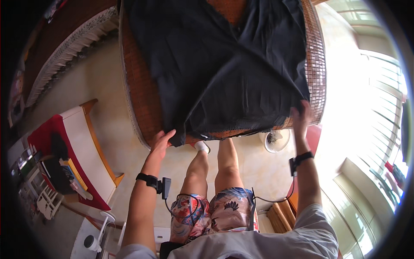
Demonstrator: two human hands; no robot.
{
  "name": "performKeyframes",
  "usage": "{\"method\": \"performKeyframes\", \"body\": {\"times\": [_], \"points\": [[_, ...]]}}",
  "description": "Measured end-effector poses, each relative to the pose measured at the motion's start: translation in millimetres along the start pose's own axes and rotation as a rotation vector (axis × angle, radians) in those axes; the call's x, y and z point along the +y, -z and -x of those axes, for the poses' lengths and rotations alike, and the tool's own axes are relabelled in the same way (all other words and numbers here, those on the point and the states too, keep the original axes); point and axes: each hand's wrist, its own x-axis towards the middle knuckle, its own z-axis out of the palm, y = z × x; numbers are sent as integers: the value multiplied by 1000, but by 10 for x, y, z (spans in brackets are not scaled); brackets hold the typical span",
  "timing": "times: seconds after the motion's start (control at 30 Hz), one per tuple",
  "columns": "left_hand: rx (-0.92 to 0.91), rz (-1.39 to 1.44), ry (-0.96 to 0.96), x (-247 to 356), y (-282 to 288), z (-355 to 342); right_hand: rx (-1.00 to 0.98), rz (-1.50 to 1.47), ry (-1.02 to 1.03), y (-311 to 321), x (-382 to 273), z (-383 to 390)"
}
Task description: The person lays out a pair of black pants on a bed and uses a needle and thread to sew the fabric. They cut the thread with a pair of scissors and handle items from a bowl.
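Flanking the waist end of black trousers (224, 82) on the brown mat (144, 86): left hand (161, 141) half-curled at the near left corner, right hand (302, 115) likewise at the right edge. Honestly can't tell if either's gripping. Trouser legs run straight away.

At right, a bright window (384, 95) lights the pale floor (103, 80).
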Motion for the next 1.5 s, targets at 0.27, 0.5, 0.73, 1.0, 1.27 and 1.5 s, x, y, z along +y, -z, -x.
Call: {"method": "performKeyframes", "body": {"times": [0.27, 0.5, 0.73, 1.0, 1.27, 1.5], "points": [[-60, 108, 16, 7, 16, 141, -286, -140, 510, -307, -1391, 177], [-55, 230, 114, 274, 668, 392, -321, -222, 566, -79, -1289, 98], [633, -875, -714, 262, 324, 218, -639, -181, 557, -166, -1171, 675], [-195, -1211, -1472, 64, -1842, 347, -612, -467, -327, -4, -460, 1278], [38, -1439, -1321, -175, -2318, -196, 7, -816, -1201, -196, 545, 877], [-53, -1470, -1486, -50, -2350, -270, -116, -959, -1138, -275, 978, 804]]}}
